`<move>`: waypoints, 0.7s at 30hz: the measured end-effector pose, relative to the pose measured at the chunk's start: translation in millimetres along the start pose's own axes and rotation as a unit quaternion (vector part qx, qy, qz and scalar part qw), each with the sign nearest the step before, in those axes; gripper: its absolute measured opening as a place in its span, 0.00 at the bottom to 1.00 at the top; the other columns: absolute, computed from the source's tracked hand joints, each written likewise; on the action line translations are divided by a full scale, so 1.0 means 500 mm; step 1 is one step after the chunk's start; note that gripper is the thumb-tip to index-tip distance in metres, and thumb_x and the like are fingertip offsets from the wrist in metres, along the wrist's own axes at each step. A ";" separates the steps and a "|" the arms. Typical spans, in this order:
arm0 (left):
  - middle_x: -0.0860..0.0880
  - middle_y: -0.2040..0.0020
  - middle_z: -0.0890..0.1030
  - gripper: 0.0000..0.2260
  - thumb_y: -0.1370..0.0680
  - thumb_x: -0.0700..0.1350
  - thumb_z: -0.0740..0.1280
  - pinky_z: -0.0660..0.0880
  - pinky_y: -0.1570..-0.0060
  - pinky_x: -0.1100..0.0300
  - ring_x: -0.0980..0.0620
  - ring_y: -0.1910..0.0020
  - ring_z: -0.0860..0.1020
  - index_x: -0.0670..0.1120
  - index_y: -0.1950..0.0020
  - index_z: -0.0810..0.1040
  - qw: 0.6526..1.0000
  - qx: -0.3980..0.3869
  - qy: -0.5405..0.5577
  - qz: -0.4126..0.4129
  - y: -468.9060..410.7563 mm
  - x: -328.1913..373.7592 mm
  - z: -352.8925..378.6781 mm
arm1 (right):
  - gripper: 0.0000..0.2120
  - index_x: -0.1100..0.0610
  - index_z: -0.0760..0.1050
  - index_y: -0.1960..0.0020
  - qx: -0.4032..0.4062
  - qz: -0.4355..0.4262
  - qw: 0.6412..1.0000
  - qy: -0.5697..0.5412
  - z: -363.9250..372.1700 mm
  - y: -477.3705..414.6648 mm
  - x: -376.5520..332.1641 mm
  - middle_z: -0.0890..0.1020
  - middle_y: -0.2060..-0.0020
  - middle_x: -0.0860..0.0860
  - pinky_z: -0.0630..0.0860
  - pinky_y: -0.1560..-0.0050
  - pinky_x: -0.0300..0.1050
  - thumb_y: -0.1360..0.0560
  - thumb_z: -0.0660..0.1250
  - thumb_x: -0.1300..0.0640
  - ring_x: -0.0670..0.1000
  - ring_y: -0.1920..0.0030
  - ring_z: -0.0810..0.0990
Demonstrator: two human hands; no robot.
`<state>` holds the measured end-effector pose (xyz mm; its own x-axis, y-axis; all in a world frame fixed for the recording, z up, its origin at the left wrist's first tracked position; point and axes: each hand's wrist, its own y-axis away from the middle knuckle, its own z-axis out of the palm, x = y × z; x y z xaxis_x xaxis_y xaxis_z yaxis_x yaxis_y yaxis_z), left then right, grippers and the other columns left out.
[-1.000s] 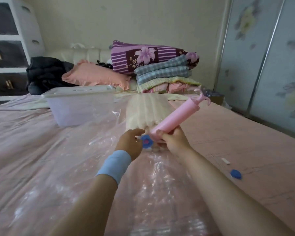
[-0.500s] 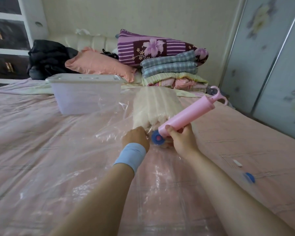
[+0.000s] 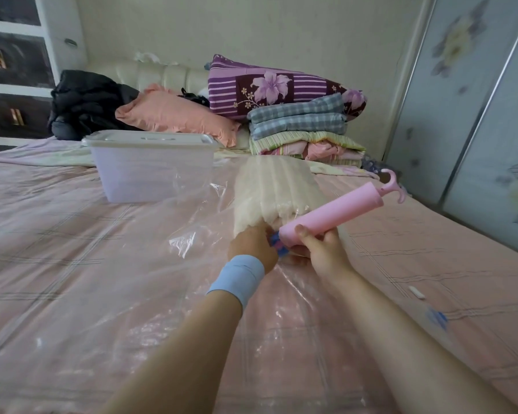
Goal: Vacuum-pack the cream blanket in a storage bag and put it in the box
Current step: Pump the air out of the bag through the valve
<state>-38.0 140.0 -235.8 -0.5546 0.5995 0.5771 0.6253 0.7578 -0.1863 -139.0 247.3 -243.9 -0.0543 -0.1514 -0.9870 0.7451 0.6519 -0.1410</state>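
Head view: two bare forearms come in from 6 o'clock over a pink bed.
Storage bag: clear plastic storage bag, spread flat on the bed, covers centre and 6 to 9 o'clock, wrinkled with glare.
Cream blanket: cream blanket, folded and ribbed, inside the bag's far end, at 12 o'clock just beyond both hands.
Blue valve: blue valve on the bag's top face, at the blanket's near edge, between the hands, partly hidden.
Pink pump: pink pump, tilted, nozzle end low at the valve, hooked handle end high toward 2 o'clock, handle close to the barrel.
Right hand: right hand grips the pump's lower barrel, thumb on top, fingers curled under.
Left hand: left hand, back to camera, touches the bag at the valve's 9 o'clock side. Fingers hidden, cannot tell if it pinches anything.
Wristband: light blue wristband on the left wrist.
Box: translucent box, white lid on, on the bed at 11 o'clock, beside the blanket, apart from it.
Blue cap: blue cap, blurred, on the bed at 4 o'clock.
White piece: small white piece near the cap, toward 3 o'clock.
Headboard end: folded bedding stack, purple floral pillow, pink pillow, black clothing, all between 10 and 1 o'clock.
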 end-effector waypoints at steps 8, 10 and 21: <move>0.49 0.39 0.77 0.36 0.31 0.63 0.71 0.69 0.43 0.55 0.45 0.40 0.76 0.50 0.28 0.64 0.990 0.053 -0.133 0.001 0.018 0.004 0.019 | 0.25 0.58 0.65 0.31 0.145 -0.048 0.969 0.192 -0.008 0.008 -0.015 0.78 0.45 0.50 0.71 0.51 0.45 0.21 0.68 0.46 0.54 0.50 0.78; 0.48 0.41 0.79 0.29 0.29 0.55 0.72 0.72 0.46 0.56 0.45 0.42 0.78 0.49 0.31 0.68 0.999 0.035 -0.028 -0.019 0.020 0.006 0.020 | 0.26 0.60 0.67 0.32 0.120 -0.031 0.977 0.174 0.002 0.004 0.001 0.78 0.44 0.51 0.73 0.48 0.47 0.22 0.69 0.46 0.54 0.47 0.79; 0.52 0.60 0.83 0.17 0.27 0.29 0.67 0.77 0.54 0.59 0.52 0.60 0.79 0.46 0.44 0.78 0.913 -0.018 0.399 -0.077 0.004 -0.033 -0.012 | 0.16 0.58 0.77 0.42 0.079 0.026 0.994 -0.068 -0.011 -0.010 -0.014 0.87 0.54 0.59 0.77 0.65 0.46 0.19 0.66 0.46 0.60 0.56 0.86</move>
<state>-24.3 130.1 -240.8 -0.0690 0.0969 0.9929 0.6003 0.7990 -0.0363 -146.1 249.1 -236.6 0.0695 -0.2270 -0.9714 0.8400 0.5386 -0.0657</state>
